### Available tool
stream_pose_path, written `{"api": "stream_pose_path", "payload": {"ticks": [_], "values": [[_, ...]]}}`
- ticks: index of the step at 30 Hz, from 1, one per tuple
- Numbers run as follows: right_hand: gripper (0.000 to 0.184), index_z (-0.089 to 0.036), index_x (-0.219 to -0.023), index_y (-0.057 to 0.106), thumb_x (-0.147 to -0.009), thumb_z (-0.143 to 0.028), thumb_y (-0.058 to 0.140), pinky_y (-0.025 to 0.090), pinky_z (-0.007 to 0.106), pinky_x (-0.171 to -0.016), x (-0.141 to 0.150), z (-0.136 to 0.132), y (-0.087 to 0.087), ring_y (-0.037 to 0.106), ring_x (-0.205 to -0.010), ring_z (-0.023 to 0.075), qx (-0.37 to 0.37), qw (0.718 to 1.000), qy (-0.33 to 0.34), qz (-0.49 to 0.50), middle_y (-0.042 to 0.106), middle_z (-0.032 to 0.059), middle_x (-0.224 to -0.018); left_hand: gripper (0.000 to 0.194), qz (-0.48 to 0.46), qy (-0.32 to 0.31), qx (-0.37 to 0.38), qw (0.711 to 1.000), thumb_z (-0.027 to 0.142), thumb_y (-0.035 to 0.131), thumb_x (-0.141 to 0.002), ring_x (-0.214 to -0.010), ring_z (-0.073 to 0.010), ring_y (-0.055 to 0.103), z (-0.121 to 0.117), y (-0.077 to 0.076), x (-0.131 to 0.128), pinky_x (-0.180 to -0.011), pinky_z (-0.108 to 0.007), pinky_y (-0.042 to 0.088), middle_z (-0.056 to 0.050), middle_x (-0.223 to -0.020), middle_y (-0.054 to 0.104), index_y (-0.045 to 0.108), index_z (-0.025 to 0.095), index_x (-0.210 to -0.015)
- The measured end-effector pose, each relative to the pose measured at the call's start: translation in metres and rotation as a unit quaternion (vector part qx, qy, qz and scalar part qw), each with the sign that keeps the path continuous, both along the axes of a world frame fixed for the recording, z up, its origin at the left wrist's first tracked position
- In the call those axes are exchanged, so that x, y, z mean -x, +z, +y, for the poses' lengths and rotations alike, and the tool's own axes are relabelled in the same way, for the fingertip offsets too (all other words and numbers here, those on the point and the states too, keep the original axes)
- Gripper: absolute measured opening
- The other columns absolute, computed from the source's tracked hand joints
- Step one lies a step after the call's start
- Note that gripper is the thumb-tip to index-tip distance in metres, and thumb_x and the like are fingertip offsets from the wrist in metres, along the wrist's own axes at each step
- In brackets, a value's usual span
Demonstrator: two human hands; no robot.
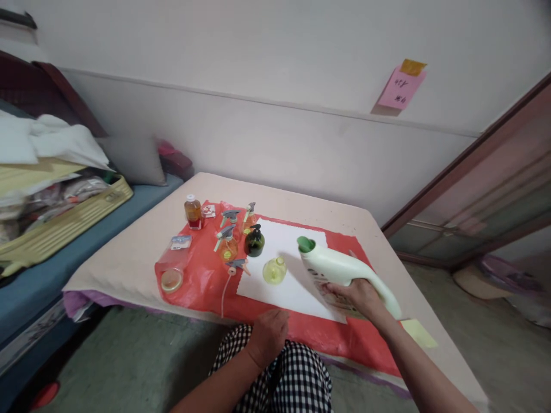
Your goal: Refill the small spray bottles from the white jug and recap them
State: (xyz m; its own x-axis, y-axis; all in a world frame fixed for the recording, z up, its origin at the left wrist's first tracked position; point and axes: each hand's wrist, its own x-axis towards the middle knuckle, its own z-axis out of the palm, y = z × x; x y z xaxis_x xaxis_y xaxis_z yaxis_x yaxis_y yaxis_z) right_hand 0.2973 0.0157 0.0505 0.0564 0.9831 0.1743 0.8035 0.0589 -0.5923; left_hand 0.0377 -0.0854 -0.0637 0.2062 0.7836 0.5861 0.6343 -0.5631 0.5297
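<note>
My right hand [359,295] grips a pale green watering can [333,264], tilted above the right side of a white sheet [267,301]. The can's green-lined mouth points left, and its long curved part stretches right past my wrist. My left hand [269,334] rests over my lap at the near edge, its fingers loosely bent and holding nothing. Left of the can, a round yellow transparent bottle [274,272] without a sprayer stands on the sheet. A dark green pump bottle [255,243] is behind it. A loose spray head [236,267] with a tube lies on the red plastic.
Orange spray bottles [228,250] stand on the red plastic sheet [202,261]. An amber bottle [193,213] and a pink clear container [172,267] are farther left. A yellow paper [419,334] lies at right. A wall [258,137] borders the back of the table.
</note>
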Motion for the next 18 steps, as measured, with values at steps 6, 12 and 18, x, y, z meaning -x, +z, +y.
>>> {"api": "stream_pose_path", "payload": {"ticks": [6, 12, 18], "values": [[0.056, -0.016, -0.107, 0.071, -0.067, -0.054, 0.074, 0.058, 0.042, -0.082, 0.003, 0.022, -0.026, 0.073, -0.088, 0.0303, 0.067, 0.952, -0.05, 0.295, 0.077, 0.0128, -0.101, 0.023, 0.0, 0.002, -0.003, 1.0, 0.013, 0.042, -0.094, -0.07, -0.0176, 0.068, 0.001, 0.0, 0.0, -0.068, -0.03, 0.058, -0.005, -0.075, 0.068, 0.065, 0.019, -0.094], [0.068, -0.014, -0.123, 0.063, -0.068, -0.054, 0.072, 0.056, 0.042, -0.094, 0.023, 0.039, -0.063, 0.069, -0.104, 0.0285, 0.007, 0.916, -0.07, 0.394, 0.074, 0.0135, -0.115, 0.022, 0.003, 0.004, -0.003, 1.0, 0.014, 0.043, -0.095, -0.072, -0.0178, 0.07, 0.001, 0.002, 0.002, -0.069, -0.03, 0.059, -0.005, -0.078, 0.071, 0.065, 0.018, -0.095], [0.07, -0.016, -0.127, 0.059, -0.07, -0.055, 0.071, 0.047, 0.047, -0.105, 0.021, 0.021, -0.08, 0.062, -0.117, 0.0297, -0.018, 0.918, -0.102, 0.384, 0.068, 0.0142, -0.126, 0.025, 0.005, 0.005, 0.017, 1.0, 0.014, 0.043, -0.095, -0.074, -0.0178, 0.071, -0.001, 0.001, 0.0, -0.071, -0.031, 0.06, -0.006, -0.083, 0.074, 0.067, 0.019, -0.092]]}}
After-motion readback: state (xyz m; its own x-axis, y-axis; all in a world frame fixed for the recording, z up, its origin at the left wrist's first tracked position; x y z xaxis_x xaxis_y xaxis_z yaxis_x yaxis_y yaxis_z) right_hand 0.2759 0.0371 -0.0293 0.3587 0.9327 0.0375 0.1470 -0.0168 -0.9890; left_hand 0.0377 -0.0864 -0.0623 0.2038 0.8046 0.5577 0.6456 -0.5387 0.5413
